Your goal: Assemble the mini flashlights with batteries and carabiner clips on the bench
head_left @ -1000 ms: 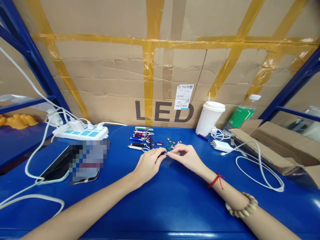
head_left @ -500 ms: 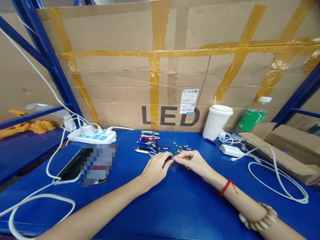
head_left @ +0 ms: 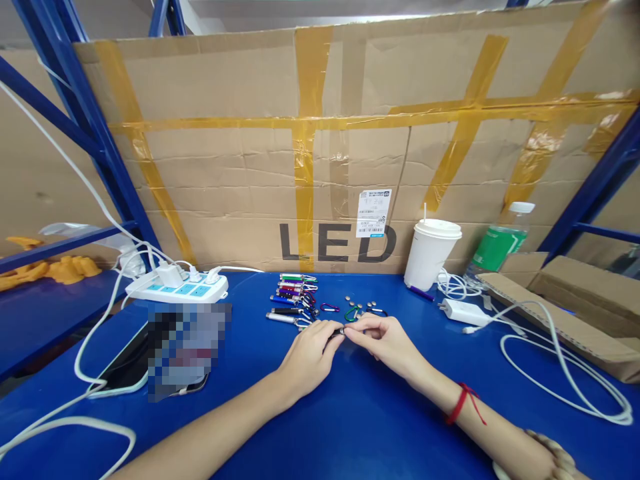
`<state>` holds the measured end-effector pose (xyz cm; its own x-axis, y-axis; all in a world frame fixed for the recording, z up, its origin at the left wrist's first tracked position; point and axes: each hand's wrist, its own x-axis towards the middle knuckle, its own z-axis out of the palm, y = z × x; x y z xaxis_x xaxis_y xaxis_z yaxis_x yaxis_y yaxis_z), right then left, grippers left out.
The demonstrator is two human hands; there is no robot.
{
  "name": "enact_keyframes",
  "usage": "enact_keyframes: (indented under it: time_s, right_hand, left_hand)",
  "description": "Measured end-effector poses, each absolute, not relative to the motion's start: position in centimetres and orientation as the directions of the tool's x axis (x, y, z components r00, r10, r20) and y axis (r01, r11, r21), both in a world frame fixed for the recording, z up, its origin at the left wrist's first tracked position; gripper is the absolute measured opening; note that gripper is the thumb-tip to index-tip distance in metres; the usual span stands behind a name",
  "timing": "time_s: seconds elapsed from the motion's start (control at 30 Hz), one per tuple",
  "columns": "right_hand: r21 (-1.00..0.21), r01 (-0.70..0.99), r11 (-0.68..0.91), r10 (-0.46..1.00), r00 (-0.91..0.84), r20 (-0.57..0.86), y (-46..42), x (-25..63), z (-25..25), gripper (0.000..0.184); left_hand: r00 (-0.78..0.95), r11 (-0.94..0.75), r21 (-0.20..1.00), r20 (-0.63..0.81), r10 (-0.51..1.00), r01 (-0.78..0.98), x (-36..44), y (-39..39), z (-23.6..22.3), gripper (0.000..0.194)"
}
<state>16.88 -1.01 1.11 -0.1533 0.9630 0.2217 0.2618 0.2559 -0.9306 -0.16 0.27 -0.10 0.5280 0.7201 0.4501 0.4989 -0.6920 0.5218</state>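
My left hand (head_left: 311, 353) is closed around a small dark flashlight tube (head_left: 339, 331), most of it hidden by the fingers. At its silvery end my right hand (head_left: 383, 339) pinches with thumb and forefinger; whether a tiny part sits in that pinch cannot be made out. Just beyond my left hand lies a row of keychain flashlights (head_left: 293, 293) in several colours, with clips on their ends. Past my right hand are a green carabiner (head_left: 353, 313), a purple carabiner (head_left: 329, 307), a black carabiner (head_left: 378, 311) and several button batteries (head_left: 352, 304).
A white cup (head_left: 432, 253) with a straw, a purple tube (head_left: 421, 293), a green-labelled bottle (head_left: 500, 243), a white charger (head_left: 465, 312) with cable and an open carton (head_left: 575, 313) stand right. Left are a power strip (head_left: 180, 288) and phones (head_left: 125, 353). A large cardboard box (head_left: 240, 180) backs the blue table.
The camera view has tilted up and shifted, so things appear displaced. Both hands stay together at the dark tube, with only slight finger movement. Nothing on the table has visibly moved.
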Motion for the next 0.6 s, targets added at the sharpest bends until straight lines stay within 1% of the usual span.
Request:
enact_keyframes:
  time_s: [0.33,0.47,0.6]
  right_hand:
    - [-0.902,0.201,0.383,0.922,-0.143,0.360,-0.50,16.95,0.29,0.029]
    - [-0.899,0.172,0.402,0.912,-0.165,0.376,-0.58,16.97,0.31,0.028]
    - [-0.895,0.180,0.409,0.906,-0.195,0.375,-0.81,16.91,0.34,0.029]
  left_hand:
    - [0.574,-0.682,0.535,0.385,0.723,0.499,-0.25,0.18,0.47,0.023]
    - [0.607,-0.695,0.554,0.376,0.700,0.458,-0.32,0.10,0.53,0.020]
    - [0.641,-0.702,0.572,0.359,0.679,0.423,-0.54,0.03,0.56,0.018]
